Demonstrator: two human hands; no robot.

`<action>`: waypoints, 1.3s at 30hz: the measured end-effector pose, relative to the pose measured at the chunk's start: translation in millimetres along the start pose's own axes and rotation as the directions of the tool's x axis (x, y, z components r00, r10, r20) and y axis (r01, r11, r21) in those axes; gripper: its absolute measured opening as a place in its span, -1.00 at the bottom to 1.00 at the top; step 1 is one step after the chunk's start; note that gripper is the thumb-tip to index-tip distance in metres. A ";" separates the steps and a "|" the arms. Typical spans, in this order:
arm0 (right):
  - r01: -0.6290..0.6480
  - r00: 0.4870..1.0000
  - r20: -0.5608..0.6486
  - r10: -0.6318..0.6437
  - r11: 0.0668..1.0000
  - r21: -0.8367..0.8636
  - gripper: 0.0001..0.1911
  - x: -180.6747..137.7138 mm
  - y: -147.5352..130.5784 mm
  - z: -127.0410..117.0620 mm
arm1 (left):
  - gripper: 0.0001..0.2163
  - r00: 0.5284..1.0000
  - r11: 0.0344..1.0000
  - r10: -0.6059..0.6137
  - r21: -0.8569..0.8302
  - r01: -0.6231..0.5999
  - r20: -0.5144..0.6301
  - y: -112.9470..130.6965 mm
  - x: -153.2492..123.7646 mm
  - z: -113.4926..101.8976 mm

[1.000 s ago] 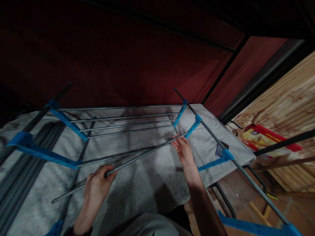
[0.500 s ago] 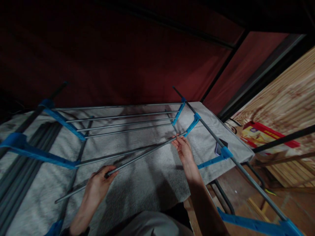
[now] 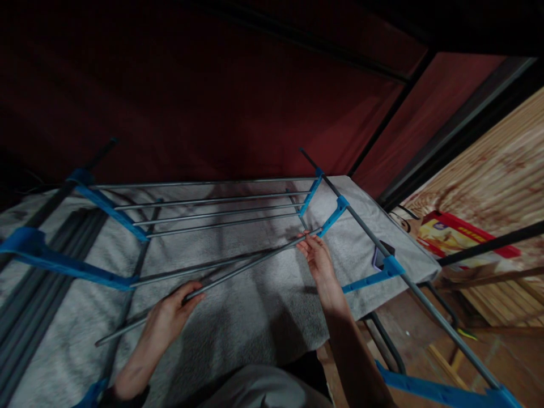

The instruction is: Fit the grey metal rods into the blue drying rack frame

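Note:
A grey metal rod (image 3: 238, 267) slants from lower left up to a blue plastic bracket (image 3: 334, 216) of a drying rack. My left hand (image 3: 168, 318) is closed around the rod's lower part. At the rod's upper end, just below the blue bracket, the fingertips of my right hand (image 3: 318, 258) pinch it. A second rod (image 3: 199, 268) lies close beside it, fixed to the left blue arm (image 3: 63, 262). Under everything spreads a grey fleece blanket (image 3: 250, 317).
Three parallel rods (image 3: 212, 212) span the rack's far section between blue arms. A long dark side tube (image 3: 395, 263) runs down to the right. Dark red fabric panels rise behind. A red-and-yellow box (image 3: 454, 235) lies on wooden slats at right. Dark tubes (image 3: 38, 300) lie at left.
My left hand has slid slightly along the rod and the view has shifted a little. The right hand stays at the rod's upper end by the bracket.

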State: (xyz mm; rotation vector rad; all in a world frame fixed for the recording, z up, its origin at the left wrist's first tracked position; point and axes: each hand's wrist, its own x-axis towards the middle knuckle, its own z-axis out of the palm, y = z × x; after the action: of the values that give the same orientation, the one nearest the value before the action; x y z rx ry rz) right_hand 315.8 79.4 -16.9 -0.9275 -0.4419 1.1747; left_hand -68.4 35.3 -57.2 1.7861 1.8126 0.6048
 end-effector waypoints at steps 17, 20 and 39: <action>0.122 0.987 -0.105 -0.123 0.992 -0.020 -0.69 8.8 1.0 -13.3 | -0.66 0.994 0.995 0.102 0.009 -0.102 -0.046 -6.6 0.2 -0.7; 0.140 0.984 -0.102 -0.143 0.989 -0.039 -0.67 7.2 1.1 -12.8 | -0.66 0.991 0.993 0.117 0.010 -0.116 -0.065 -7.8 0.4 -1.0; 0.096 0.994 -0.043 -0.099 0.994 -0.055 -0.77 2.2 -1.5 -15.5 | -0.66 0.968 0.969 0.245 0.041 -0.243 -0.057 -6.0 -2.1 7.3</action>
State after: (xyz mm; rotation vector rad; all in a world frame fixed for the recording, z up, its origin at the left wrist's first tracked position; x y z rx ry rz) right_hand 328.8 75.4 -24.9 -0.9659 -0.4784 1.0555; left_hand -68.3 32.7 -66.5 2.0523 1.6628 0.7343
